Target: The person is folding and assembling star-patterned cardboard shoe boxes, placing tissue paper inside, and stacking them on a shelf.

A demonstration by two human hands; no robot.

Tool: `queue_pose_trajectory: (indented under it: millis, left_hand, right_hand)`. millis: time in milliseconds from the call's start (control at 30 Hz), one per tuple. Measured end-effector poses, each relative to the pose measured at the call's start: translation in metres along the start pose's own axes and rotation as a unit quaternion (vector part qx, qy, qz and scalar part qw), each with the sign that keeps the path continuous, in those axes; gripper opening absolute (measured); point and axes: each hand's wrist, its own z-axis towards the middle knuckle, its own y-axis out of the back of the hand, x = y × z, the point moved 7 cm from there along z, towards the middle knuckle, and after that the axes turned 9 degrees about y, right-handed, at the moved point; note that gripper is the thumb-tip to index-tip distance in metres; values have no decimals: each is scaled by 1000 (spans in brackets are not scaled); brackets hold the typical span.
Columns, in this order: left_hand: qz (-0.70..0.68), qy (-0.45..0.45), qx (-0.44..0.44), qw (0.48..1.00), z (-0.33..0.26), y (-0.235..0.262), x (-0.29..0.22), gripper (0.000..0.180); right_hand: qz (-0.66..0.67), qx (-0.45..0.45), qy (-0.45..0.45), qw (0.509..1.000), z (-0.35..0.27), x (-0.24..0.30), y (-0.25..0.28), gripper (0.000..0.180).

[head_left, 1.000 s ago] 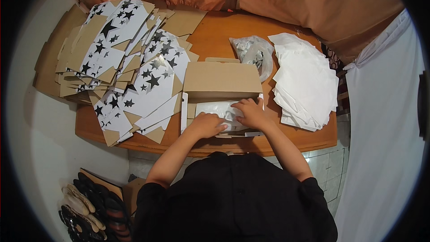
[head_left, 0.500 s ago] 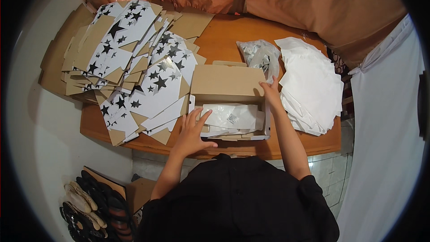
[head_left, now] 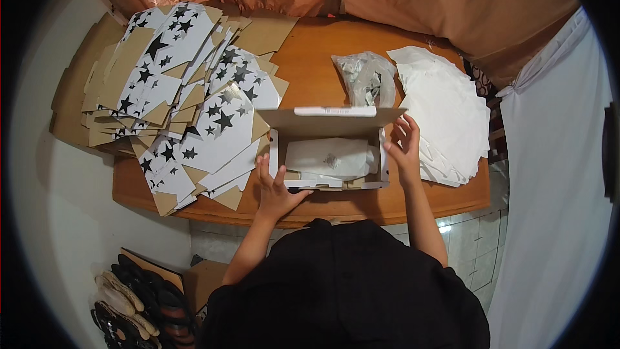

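A cardboard box (head_left: pixel 382 174), brown inside with white outer sides, stands at the table's front with its lid (head_left: pixel 336 123) raised. Inside lies a flat white paper packet (head_left: pixel 326 157) with a small dark printed mark; what is under it is hidden. My left hand (head_left: pixel 278 194) grips the box's near left corner, thumb along the front wall and fingers up the left side. At the right end, my right hand (head_left: pixel 405 145) has its curled fingers at the lid's corner and its thumb by the side wall.
Unfolded white cardboard blanks with black stars (head_left: pixel 223 113) are heaped at the left. A clear plastic bag (head_left: pixel 368 77) sits behind the box, beside a fanned stack of white paper (head_left: pixel 445 116). Shoes (head_left: pixel 139 300) stand on the lower left, by the wall.
The lid has swung up from lying back to nearly upright, its white edge now showing. My right hand has shifted down its right side; my left hand has moved against the near left corner.
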Motion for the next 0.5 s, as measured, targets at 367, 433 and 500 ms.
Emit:
queue_pose_trajectory:
  millis: [367, 433, 500]
  left_hand:
    - [-190, 82, -67, 976, -5, 0, 24, 114]
    - [-161, 92, -64, 981, -6, -1, 24, 108]
    - [-160, 90, -68, 981, -6, -4, 24, 105]
  right_hand:
    - [-154, -65, 159, 973, -10, 32, 2, 104]
    - [-148, -95, 163, 971, 26, 41, -3, 95]
    - [-75, -145, 63, 985, 62, 33, -2, 82]
